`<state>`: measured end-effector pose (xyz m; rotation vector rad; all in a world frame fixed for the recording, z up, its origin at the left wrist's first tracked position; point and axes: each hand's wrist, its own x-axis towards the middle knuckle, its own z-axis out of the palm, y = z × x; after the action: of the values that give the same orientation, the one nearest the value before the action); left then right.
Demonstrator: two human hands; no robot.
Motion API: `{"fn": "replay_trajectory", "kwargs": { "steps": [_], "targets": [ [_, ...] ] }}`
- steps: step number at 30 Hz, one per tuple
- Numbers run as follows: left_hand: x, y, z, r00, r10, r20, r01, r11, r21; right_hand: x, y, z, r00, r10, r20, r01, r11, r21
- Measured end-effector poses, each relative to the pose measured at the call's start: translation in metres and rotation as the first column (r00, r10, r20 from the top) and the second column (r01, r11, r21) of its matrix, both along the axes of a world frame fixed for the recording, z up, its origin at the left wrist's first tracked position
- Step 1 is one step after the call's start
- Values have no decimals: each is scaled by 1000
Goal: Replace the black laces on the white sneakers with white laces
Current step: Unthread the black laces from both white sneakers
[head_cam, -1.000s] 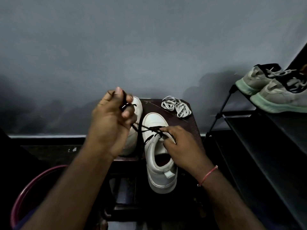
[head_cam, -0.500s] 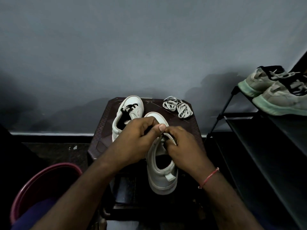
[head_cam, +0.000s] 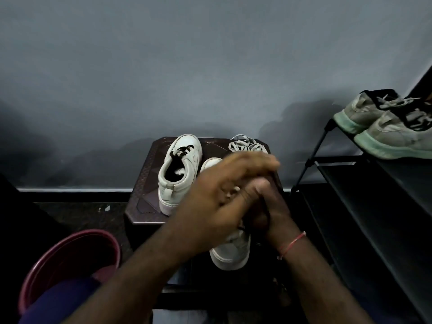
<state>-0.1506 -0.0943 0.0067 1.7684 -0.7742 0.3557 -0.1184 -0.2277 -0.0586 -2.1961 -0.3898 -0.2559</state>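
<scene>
The left white sneaker (head_cam: 180,169) lies on the dark tabletop (head_cam: 145,183), its black lace (head_cam: 183,150) threaded only through the eyelets nearest the toe. Half a second ago the hands met low over the tongue; now the left hand (head_cam: 222,197) sweeps blurred across the right white sneaker (head_cam: 231,253), hiding all but toe and heel, its grip impossible to tell. The coiled white laces (head_cam: 247,146) sit near the tabletop's far edge, and the right hand (head_cam: 274,206) touches the left, its grip likewise hidden.
</scene>
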Motion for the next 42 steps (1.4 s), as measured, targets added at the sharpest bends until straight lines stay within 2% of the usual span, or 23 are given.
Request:
{"fn": "replay_trajectory", "kwargs": {
  "steps": [1,3,5,7,9,11,13,19,21,23,25,27,29,34,36,38,41,42],
  "targets": [
    [4,4,0,996,80,-38,-83,990,-114,2,2,-2,1000,6,14,-8,994,109],
    [19,20,-9,940,295,-169,-328,919,-220,10,4,-8,1000,-18,-19,19,998,61],
    [37,38,-26,825,475,-307,-515,855,-62,13,5,-5,996,2,-93,-1,1000,16],
    [43,47,-42,748,530,-400,-512,844,162,13,3,-3,995,32,-93,-37,998,-54],
    [41,47,-47,730,593,-339,-494,801,337,15,2,-3,996,46,-71,-51,996,-76],
    [37,44,-46,756,624,-197,-451,715,534,16,3,-6,998,24,-60,-27,998,-51],
    [34,41,-47,791,602,-112,-409,656,635,14,3,-5,998,31,-60,-33,999,-24],
    [33,34,-51,788,554,-270,-416,801,430,15,4,-7,997,57,-50,-57,998,-3],
    [34,29,-52,768,567,-296,-465,813,351,15,5,-7,997,43,-58,-45,999,-24],
    [38,25,-53,752,581,-311,-464,802,378,16,4,-7,998,28,-62,-29,999,-15],
    [43,27,-52,729,535,-427,-379,835,398,16,5,-7,998,13,-66,-13,1000,-11],
    [46,29,-49,695,430,-576,-276,900,338,16,6,-7,998,3,-65,-4,1000,-14],
    [47,29,-45,668,372,-644,-202,924,324,16,6,-6,998,3,-65,-5,999,-32],
    [51,22,-38,657,334,-676,-147,936,320,15,6,-4,999,14,-52,-15,1000,-26],
    [49,21,-40,625,259,-736,-195,965,174,14,7,-2,997,11,-70,-12,1000,-4],
    [46,19,-41,637,228,-736,-258,963,76,15,7,-2,997,9,-70,-9,1000,1],
    [49,22,-47,755,367,-543,-274,929,247,18,5,-6,999,7,-51,-9,999,-43],
    [50,25,-46,765,399,-506,-270,911,311,19,4,-8,999,1,-47,-3,999,-52]
  ]
}}
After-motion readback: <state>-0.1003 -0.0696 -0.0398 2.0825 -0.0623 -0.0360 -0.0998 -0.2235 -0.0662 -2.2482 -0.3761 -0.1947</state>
